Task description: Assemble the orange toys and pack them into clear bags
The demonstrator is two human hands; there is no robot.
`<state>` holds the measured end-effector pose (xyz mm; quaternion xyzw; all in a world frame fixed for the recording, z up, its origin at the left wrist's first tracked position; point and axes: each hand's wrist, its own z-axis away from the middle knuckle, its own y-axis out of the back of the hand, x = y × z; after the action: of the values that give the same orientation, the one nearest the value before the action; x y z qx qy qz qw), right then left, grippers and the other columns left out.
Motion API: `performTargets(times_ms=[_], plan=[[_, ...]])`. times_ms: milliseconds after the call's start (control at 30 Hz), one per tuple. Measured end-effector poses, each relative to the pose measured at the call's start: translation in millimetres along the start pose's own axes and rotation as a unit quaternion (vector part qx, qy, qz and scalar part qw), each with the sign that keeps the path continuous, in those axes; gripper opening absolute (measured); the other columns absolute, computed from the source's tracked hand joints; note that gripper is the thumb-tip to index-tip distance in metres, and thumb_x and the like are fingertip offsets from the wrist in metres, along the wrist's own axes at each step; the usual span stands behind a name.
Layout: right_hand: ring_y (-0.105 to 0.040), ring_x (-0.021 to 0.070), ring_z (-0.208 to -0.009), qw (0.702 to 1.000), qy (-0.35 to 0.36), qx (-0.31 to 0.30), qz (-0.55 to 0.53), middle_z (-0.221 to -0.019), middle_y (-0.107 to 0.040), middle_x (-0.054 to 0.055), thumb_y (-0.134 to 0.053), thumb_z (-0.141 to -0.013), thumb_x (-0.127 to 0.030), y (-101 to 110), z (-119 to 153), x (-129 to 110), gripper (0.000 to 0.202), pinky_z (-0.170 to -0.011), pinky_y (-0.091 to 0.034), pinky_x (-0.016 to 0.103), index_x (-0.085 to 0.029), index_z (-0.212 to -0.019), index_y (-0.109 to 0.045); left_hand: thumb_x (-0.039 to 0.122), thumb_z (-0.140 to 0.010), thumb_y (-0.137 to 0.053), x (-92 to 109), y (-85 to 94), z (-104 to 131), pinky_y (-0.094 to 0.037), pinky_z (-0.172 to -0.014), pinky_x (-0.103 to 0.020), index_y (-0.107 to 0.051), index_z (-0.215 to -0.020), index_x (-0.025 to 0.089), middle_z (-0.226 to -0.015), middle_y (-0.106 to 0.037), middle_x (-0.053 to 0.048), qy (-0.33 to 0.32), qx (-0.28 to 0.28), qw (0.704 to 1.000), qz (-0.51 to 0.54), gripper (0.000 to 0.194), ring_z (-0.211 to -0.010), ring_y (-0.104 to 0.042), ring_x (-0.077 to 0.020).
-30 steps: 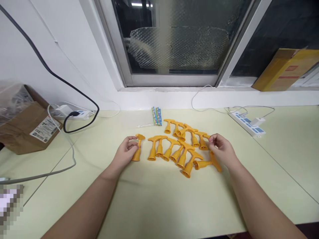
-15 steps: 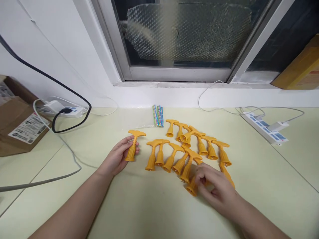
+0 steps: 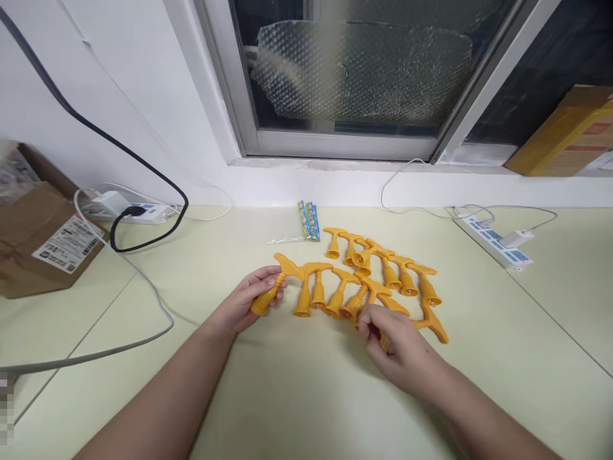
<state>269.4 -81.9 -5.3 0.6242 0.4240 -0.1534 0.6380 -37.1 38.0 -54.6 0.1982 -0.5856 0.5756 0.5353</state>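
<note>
The yellow T-handled piece (image 3: pixel 267 298) is tilting above the table (image 3: pixel 306 402), left of the loose yellow pieces (image 3: pixel 336 297). The left hand (image 3: pixel 246 299) is holding it, fingers closing around its body and covering part of it. The right hand (image 3: pixel 401 350) is bending its fingers over the near end of the loose yellow pieces and hiding several; whether it is gripping one cannot be determined. The loose yellow pieces are lying in two rough rows, some overlapping.

Behind them, patterned packets (image 3: pixel 309 221) are lying at the edge of a clear plastic bag (image 3: pixel 268 225); whether they are resting inside or on top is unclear. At far left, an open cardboard box (image 3: pixel 45 223) is containing clear plastic wrapping (image 3: pixel 15 174); the frame is cutting off its left side, and anything beneath the wrapping is not discernible. On the window ledge, a yellow carton (image 3: pixel 562 140) is leaning, its right end being cropped; its contents are not showing.
</note>
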Motion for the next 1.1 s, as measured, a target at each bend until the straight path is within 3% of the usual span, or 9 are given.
performTargets(times_ms=[133,300,467,533,600,733,800,967,1100], plan=[[-0.055,0.0164,-0.076,0.998,-0.037,-0.029,-0.029,-0.086,-0.057,0.001,-0.052,-0.079,-0.004,-21.0,-6.4,-29.6,0.024,-0.061,-0.042,0.026,-0.025,-0.091,-0.051,0.025,-0.084,-0.074,-0.6,-4.8,8.0,-0.054,-0.069,-0.026,-0.060,-0.122,0.024,-0.097,-0.067,-0.003,0.000,-0.058,0.998,0.024,0.041,-0.071,-0.068,-0.0129],[-0.060,0.0173,-0.084,0.993,-0.090,-0.046,-0.066,-0.103,-0.061,0.003,-0.061,-0.088,-0.022,-51.3,-20.4,-49.6,0.023,-0.064,-0.049,0.028,-0.027,-0.109,-0.055,0.019,-0.084,-0.074,1.6,-13.2,16.1,-0.056,-0.078,-0.031,-0.028,-0.149,0.048,-0.101,-0.062,0.002,-0.011,-0.070,0.996,0.048,0.085,-0.090,-0.073,-0.0187],[-0.065,0.0214,-0.096,0.982,-0.142,-0.027,-0.124,-0.119,-0.062,0.009,-0.063,-0.091,-0.040,-70.9,-37.5,-58.2,0.046,-0.073,-0.055,0.034,-0.028,-0.132,-0.046,0.019,-0.081,-0.078,-5.5,-17.3,13.9,-0.054,-0.095,-0.038,-0.044,-0.135,0.035,-0.097,-0.064,0.002,-0.054,-0.019,0.996,0.075,0.066,-0.099,-0.070,-0.0180],[-0.065,0.0244,-0.104,0.982,-0.144,-0.024,-0.123,-0.117,-0.063,0.010,-0.064,-0.091,-0.043,-73.2,-43.9,-63.7,0.056,-0.074,-0.055,0.035,-0.029,-0.140,-0.040,0.022,-0.080,-0.080,-10.4,-17.9,11.9,-0.053,-0.095,-0.037,-0.046,-0.127,0.033,-0.096,-0.066,0.002,-0.085,0.001,0.994,0.063,0.060,-0.099,-0.069,-0.0174],[-0.067,0.0236,-0.099,0.981,-0.140,-0.014,-0.130,-0.110,-0.064,0.008,-0.062,-0.093,-0.043,-73.0,-50.0,-67.1,0.057,-0.071,-0.054,0.034,-0.029,-0.143,-0.037,0.025,-0.077,-0.083,-15.1,-19.4,11.0,-0.054,-0.091,-0.035,-0.048,-0.116,0.029,-0.096,-0.067,0.001,-0.118,0.018,0.992,0.032,0.053,-0.093,-0.068,-0.0163],[-0.060,0.0148,-0.062,0.974,-0.127,0.030,-0.185,-0.082,-0.059,-0.002,-0.053,-0.098,-0.043,-67.6,-59.9,-56.5,0.033,-0.058,-0.049,0.029,-0.027,-0.125,-0.045,0.034,-0.076,-0.084,-20.4,-25.1,13.4,-0.053,-0.069,-0.029,-0.048,-0.098,0.024,-0.085,-0.063,0.001,-0.173,0.043,0.981,-0.078,0.043,-0.069,-0.062,-0.0128],[-0.054,0.0129,-0.056,0.959,-0.126,0.044,-0.252,-0.075,-0.058,-0.004,-0.054,-0.097,-0.046,-62.7,-62.9,-43.9,0.026,-0.054,-0.047,0.028,-0.027,-0.113,-0.046,0.039,-0.080,-0.080,-20.6,-27.6,15.2,-0.049,-0.063,-0.027,-0.052,-0.096,0.022,-0.078,-0.059,0.002,-0.202,0.055,0.967,-0.143,0.036,-0.064,-0.057,-0.0119],[-0.056,0.0124,-0.057,0.899,-0.144,0.022,-0.412,-0.074,-0.063,-0.003,-0.060,-0.093,-0.052,-46.8,-63.2,-17.5,0.031,-0.053,-0.046,0.026,-0.025,-0.097,-0.046,0.035,-0.080,-0.080,-18.2,-34.3,18.2,-0.051,-0.081,-0.029,-0.061,-0.087,0.019,-0.089,-0.057,-0.003,-0.324,0.056,0.909,-0.256,0.026,-0.087,-0.058,-0.0150],[-0.055,0.0114,-0.057,0.904,-0.118,0.005,-0.410,-0.075,-0.063,-0.004,-0.062,-0.092,-0.053,-36.2,-57.0,-10.3,0.033,-0.052,-0.045,0.025,-0.025,-0.098,-0.046,0.038,-0.085,-0.074,-19.0,-47.2,21.5,-0.054,-0.080,-0.030,-0.054,-0.093,0.019,-0.091,-0.062,-0.003,-0.270,0.028,0.936,-0.223,0.028,-0.086,-0.064,-0.0153]])
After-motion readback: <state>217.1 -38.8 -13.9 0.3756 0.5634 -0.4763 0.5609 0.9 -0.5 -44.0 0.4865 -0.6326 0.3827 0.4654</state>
